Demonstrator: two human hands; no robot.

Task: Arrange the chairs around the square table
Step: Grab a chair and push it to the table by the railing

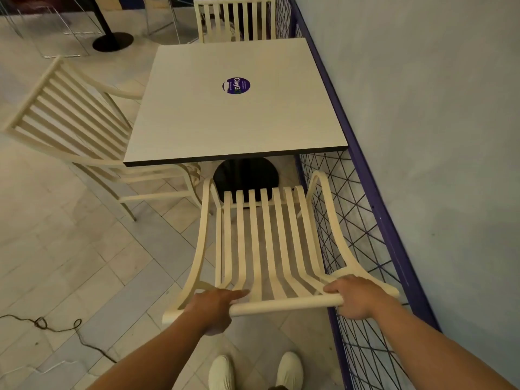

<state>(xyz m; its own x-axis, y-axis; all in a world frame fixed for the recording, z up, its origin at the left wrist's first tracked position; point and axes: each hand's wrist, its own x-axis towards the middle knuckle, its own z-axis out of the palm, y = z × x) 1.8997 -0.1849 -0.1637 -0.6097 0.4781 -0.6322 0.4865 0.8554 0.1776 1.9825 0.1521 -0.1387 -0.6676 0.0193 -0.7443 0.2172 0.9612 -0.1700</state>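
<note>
Now left hand (pixel 215 306) and right hand (pixel 355 298) clench near chair (pixel 267 243) top rail; slatted frame looks light, stiff; rail is best hold.

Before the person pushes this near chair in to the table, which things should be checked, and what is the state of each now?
1. Grip: left hand and right hand both closed on the top rail of the near chair: ok.
2. Chair lines up with the near edge of the square table: ok, roughly centred.
3. Path under the table: the black table base lies right ahead of the seat: cannot tell if the legs pass.
4. Room on the right: the armrest stands close to the wire fence: not ok, tight.
5. Left chair apart from the near chair: ok, but close.
6. Far chair in place: ok.
</note>
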